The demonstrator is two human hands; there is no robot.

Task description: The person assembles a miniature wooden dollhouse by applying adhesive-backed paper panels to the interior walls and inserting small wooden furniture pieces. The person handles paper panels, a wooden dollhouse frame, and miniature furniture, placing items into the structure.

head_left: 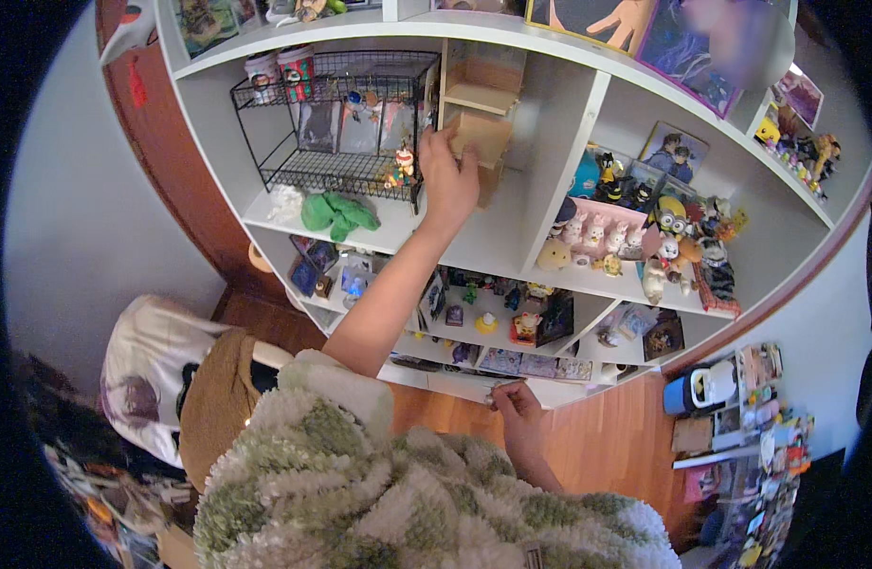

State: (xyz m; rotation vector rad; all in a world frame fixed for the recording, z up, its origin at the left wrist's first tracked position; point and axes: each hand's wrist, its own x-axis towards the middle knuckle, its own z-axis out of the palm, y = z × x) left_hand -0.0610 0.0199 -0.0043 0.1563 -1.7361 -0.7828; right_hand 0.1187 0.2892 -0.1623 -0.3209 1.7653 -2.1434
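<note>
My left hand reaches up into the white shelf unit and is closed on the edge of a small light wooden box. That box sits under a small wooden stand in the same compartment. A tiny red and white figure stands just left of my hand, at the corner of a black wire rack. My right hand hangs low above the wooden floor, fingers curled around a small pale item that is too small to make out.
Green plush toys lie under the wire rack. Several small figures crowd the right compartment, and more toys fill the lower shelves. A blue and white container and clutter stand at the right. A brown bag lies at the left.
</note>
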